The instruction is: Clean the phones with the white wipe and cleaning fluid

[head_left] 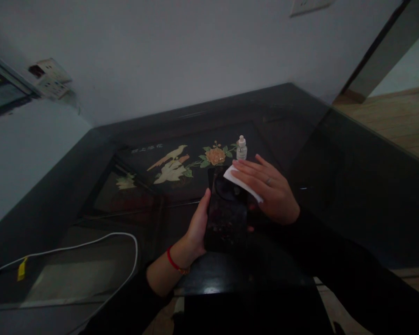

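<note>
A black smartphone lies back side up in my left hand, which wraps it from below with the thumb along its left edge and fingertips at its right edge. My right hand presses a folded white cloth or tissue over the upper right of the phone, by the round camera area. Its fingers lie nearly straight on top of the cloth. Just beyond the fingertips stands a small clear bottle with a white cap, upright on the dark table.
The dark glossy table carries an inlaid bird-and-flower picture. A white cable with a yellow tag curves over its left side. A wall borders the far edge, with sockets at left.
</note>
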A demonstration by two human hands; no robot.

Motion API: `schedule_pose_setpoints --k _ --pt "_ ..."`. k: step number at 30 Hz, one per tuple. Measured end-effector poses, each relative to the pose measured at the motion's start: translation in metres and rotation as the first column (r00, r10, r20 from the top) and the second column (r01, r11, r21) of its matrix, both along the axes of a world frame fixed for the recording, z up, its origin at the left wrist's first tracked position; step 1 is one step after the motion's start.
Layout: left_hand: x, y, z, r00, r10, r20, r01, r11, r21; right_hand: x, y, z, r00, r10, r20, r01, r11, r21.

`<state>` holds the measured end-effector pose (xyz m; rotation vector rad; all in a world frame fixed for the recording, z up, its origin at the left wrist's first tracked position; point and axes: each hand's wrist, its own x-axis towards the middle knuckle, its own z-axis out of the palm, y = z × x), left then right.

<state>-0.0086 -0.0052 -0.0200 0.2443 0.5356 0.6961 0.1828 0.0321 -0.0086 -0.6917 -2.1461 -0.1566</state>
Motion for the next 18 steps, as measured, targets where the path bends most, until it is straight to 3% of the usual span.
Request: schedule_pose_setpoints --k 2,7,12,18 --pt "-0.001 0.000 -0.001 1.000 0.021 -0.001 -0.021 1.000 0.000 -0.001 0.001 -0.001 1.000 -0.015 0.014 0.015 1.000 -0.011" --pt "0.001 0.000 0.002 0.992 0.127 -0.014 -0.128 0.991 -0.035 -0.008 -0.004 -0.002 0.976 0.164 0.140 -0.165 0.986 -0.005" --pt "0.003 0.003 0.013 0.997 0.078 0.001 -0.077 0.996 -0.037 -0.003 -0.001 -0.002 0.998 -0.035 -0.048 0.035 0.999 -0.011" --pt "0.006 0.006 0.020 0.963 0.271 0.005 -0.270 0.960 -0.079 -0.004 -0.003 -0.002 0.980 0.174 0.093 -0.179 0.983 0.046"
